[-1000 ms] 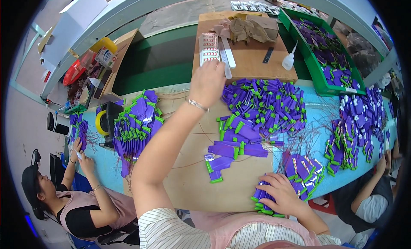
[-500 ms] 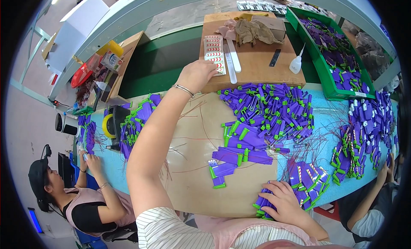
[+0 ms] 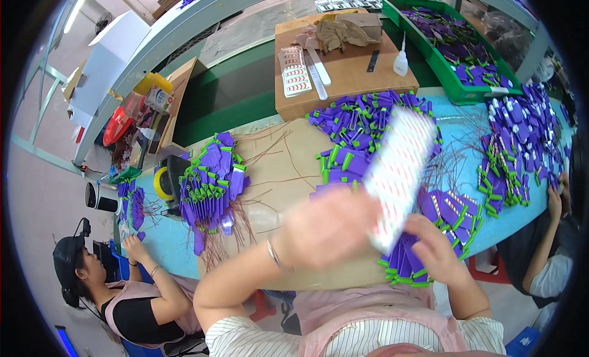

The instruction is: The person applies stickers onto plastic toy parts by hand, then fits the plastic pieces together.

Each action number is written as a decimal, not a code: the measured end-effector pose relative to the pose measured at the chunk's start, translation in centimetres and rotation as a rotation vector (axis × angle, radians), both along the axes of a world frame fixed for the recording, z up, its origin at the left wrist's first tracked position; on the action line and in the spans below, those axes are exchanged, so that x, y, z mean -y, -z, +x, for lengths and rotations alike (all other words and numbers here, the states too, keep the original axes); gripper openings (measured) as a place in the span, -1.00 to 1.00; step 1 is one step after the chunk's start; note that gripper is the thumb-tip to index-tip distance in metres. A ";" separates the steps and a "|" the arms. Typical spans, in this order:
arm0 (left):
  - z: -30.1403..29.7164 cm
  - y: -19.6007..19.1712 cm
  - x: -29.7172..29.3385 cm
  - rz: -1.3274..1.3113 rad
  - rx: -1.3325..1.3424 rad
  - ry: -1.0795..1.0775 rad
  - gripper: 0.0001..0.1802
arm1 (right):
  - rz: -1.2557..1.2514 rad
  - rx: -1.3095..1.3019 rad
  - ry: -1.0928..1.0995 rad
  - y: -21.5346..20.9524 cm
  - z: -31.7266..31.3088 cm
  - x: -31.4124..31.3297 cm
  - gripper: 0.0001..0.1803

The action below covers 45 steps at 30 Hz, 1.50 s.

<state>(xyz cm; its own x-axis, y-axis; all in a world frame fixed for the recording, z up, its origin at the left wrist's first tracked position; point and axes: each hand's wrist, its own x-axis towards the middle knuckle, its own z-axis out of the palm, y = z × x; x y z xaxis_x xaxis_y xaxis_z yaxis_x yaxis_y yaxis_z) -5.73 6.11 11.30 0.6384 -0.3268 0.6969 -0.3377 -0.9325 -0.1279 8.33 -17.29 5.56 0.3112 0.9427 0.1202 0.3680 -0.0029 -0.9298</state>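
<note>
My left hand [image 3: 331, 225] is closed on a sticker sheet [image 3: 399, 163], a long white strip with rows of red marks, tilted over the table and smeared by motion. Close to the sheet's lower edge is my right hand [image 3: 438, 252], its fingers bent but apart; whether a fingertip touches the sheet I cannot tell. Below it lies a row of flat purple pieces with green ends [image 3: 408, 262]. Striped purple pieces [image 3: 454, 216] lie just to the right. Behind the sheet is a large heap of purple and green pieces [image 3: 356, 120], partly covered.
A wooden box [image 3: 343, 68] at the back bears more sticker sheets [image 3: 294, 74] and a white squeeze bottle [image 3: 400, 63]. A green crate [image 3: 457, 90] stands back right. A tape dispenser [image 3: 173, 182] stands left beside bundled pieces [image 3: 208, 191]. Co-workers sit at both sides.
My left hand has come back from the wooden box with a sticker sheet, toward my right hand. My right hand has lifted off the purple pieces. The view has shifted.
</note>
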 end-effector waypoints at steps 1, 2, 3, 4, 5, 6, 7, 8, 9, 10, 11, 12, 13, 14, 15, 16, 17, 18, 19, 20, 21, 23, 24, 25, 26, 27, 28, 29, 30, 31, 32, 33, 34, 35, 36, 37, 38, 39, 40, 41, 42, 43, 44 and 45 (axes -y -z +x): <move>-1.7 0.1 2.7 0.043 -0.095 0.078 -0.77 | 0.032 -0.378 0.106 2.0 -0.9 1.1 -0.45; -2.3 1.7 4.5 0.064 -0.118 0.203 -0.77 | 0.110 -0.804 0.257 3.0 -1.2 1.0 -0.45; -3.2 3.6 6.1 0.086 -0.145 0.308 -0.77 | 0.162 -0.992 0.300 2.1 -1.4 0.6 -0.47; -4.2 5.2 7.4 0.070 -0.188 0.329 -0.77 | 0.211 -1.180 0.340 0.9 -1.6 0.2 -0.49; -5.0 6.8 8.5 0.051 -0.234 0.351 -0.77 | 0.188 -1.121 0.359 0.8 -1.6 0.0 -0.59; -5.6 7.9 9.3 -0.013 -0.270 0.377 -0.75 | 0.153 -1.031 0.405 0.5 -2.2 -0.1 -0.62; -6.1 8.9 10.1 -0.089 -0.348 0.403 -0.73 | 0.114 -0.942 0.448 0.4 -3.0 -0.1 -0.65; -6.7 9.7 11.0 -0.167 -0.428 0.428 -0.71 | 0.158 -1.001 0.424 0.7 -3.7 0.1 -0.77; -6.8 9.9 11.4 -0.161 -0.429 0.438 -0.71 | 0.167 -0.908 0.417 1.0 -4.4 0.5 -0.81; -6.7 9.5 11.3 -0.195 -0.355 0.390 -0.74 | 0.171 -0.818 0.402 1.3 -5.0 0.6 -0.85; -6.5 8.7 11.1 -0.228 -0.283 0.339 -0.77 | 0.142 -0.813 0.363 0.5 -5.7 0.8 -0.86; -6.5 8.1 10.6 -0.288 -0.223 0.240 -0.80 | 0.082 -0.766 0.310 0.4 -6.2 1.0 -0.86; -6.4 8.0 11.0 -0.424 -0.144 0.065 -0.73 | 0.023 -0.719 0.255 0.5 -6.7 1.3 -0.87; -6.2 7.8 11.4 -0.555 -0.065 -0.114 -0.64 | 0.018 -0.693 0.219 0.4 -7.2 1.3 -0.88; -5.5 7.3 11.2 -0.652 -0.089 -0.153 -0.59 | 0.009 -0.705 0.233 0.5 -7.5 1.4 -0.88; -4.8 6.9 11.1 -0.748 -0.113 -0.195 -0.54 | 0.021 -0.702 0.224 0.6 -7.9 1.5 -0.89; -4.6 7.1 11.2 -0.831 -0.137 -0.173 -0.59 | 0.034 -0.698 0.217 0.7 -8.2 1.5 -0.89; -4.8 7.4 11.4 -0.837 -0.151 -0.174 -0.59 | 0.044 -0.664 0.214 0.5 -8.4 1.5 -0.87; -5.2 7.9 11.6 -0.837 -0.152 -0.185 -0.60 | 0.037 -0.675 0.221 0.6 -8.6 1.6 -0.87; -5.5 8.2 11.8 -0.836 -0.153 -0.196 -0.61 | 0.036 -0.608 0.213 0.6 -8.6 1.6 -0.87; -5.5 8.0 12.0 -0.872 -0.145 -0.214 -0.66 | 0.035 -0.538 0.205 0.7 -8.8 1.7 -0.87; -5.8 8.0 12.1 -0.909 -0.172 -0.211 -0.70 | 0.065 -0.574 0.234 0.7 -9.6 1.5 -0.88; -6.0 8.0 12.1 -0.940 -0.188 -0.215 -0.74 | 0.112 -0.624 0.280 0.8 -10.0 1.4 -0.88; -6.1 8.0 12.1 -0.943 -0.195 -0.216 -0.74 | 0.161 -0.673 0.326 0.9 -10.2 1.3 -0.89; -6.1 7.9 12.0 -0.997 -0.211 -0.193 -0.76 | 0.157 -0.678 0.330 0.9 -10.2 1.5 -0.89; -6.2 7.8 12.0 -1.049 -0.225 -0.174 -0.79 | 0.115 -0.626 0.301 0.8 -10.0 1.6 -0.90; -6.3 7.8 12.0 -1.050 -0.228 -0.176 -0.79 | 0.073 -0.574 0.273 0.8 -9.9 1.8 -0.90; -6.4 7.7 11.9 -1.089 -0.258 -0.163 -0.80 | 0.071 -0.577 0.273 1.1 -9.8 1.9 -0.90; -6.5 7.7 11.9 -1.129 -0.287 -0.148 -0.81 | 0.076 -0.523 0.250 1.5 -9.6 2.0 -0.90; -6.5 7.8 11.9 -1.131 -0.290 -0.149 -0.81 | 0.081 -0.469 0.227 1.7 -9.6 2.1 -0.90; -6.4 7.7 11.9 -1.132 -0.290 -0.152 -0.81 | 0.080 -0.471 0.227 1.7 -9.5 2.1 -0.90; -6.3 7.8 11.8 -1.133 -0.290 -0.155 -0.81 | 0.105 -0.441 0.233 1.7 -9.5 2.0 -0.91; -6.1 7.7 11.6 -1.134 -0.293 -0.158 -0.81 | 0.131 -0.410 0.237 1.6 -9.5 1.9 -0.91; -5.8 7.6 11.2 -0.926 -0.249 -0.179 -0.80 | 0.130 -0.413 0.235 1.6 -9.4 1.9 -0.91; -5.7 7.5 10.9 -0.714 -0.203 -0.203 -0.78 | 0.092 -0.431 0.234 1.6 -9.3 2.0 -0.92; -5.7 7.5 10.9 -0.709 -0.202 -0.212 -0.78 | 0.054 -0.450 0.231 1.5 -9.2 2.1 -0.94; -5.7 7.6 10.9 -0.577 -0.172 -0.206 -0.74 | 0.057 -0.454 0.221 1.3 -9.0 2.2 -0.94; -5.8 7.8 11.0 -0.441 -0.144 -0.203 -0.69 | -0.016 -0.591 0.241 1.2 -8.8 2.3 -0.95; -5.8 8.1 11.0 -0.418 -0.140 -0.202 -0.67 | -0.091 -0.727 0.259 1.3 -8.6 2.3 -0.97; -6.1 8.5 11.1 -0.382 -0.136 -0.182 -0.66 | -0.075 -0.758 0.265 1.5 -8.5 2.2 -0.98; -6.5 8.7 11.4 -0.344 -0.134 -0.162 -0.65 | -0.072 -0.763 0.249 1.6 -8.4 2.1 -0.98; -7.2 8.7 11.7 -0.388 -0.155 -0.022 -0.64 | -0.083 -0.801 0.269 1.7 -8.2 2.1 -0.98; -7.7 8.4 12.0 -0.362 -0.082 0.116 -0.63 | -0.096 -0.838 0.288 1.7 -8.1 2.0 -0.97; -7.9 8.3 12.2 -0.338 -0.010 0.259 -0.63 | -0.094 -0.776 0.275 1.3 -7.7 1.9 -0.97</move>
<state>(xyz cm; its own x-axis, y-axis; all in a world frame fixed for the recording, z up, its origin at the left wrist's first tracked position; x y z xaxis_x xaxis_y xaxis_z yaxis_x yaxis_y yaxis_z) -13.58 -6.06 2.98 0.5722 -0.2315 0.7868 -0.5663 -0.8055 0.1748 0.67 -19.19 4.25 0.4937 0.8164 -0.2995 -0.4038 -0.0898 -0.9104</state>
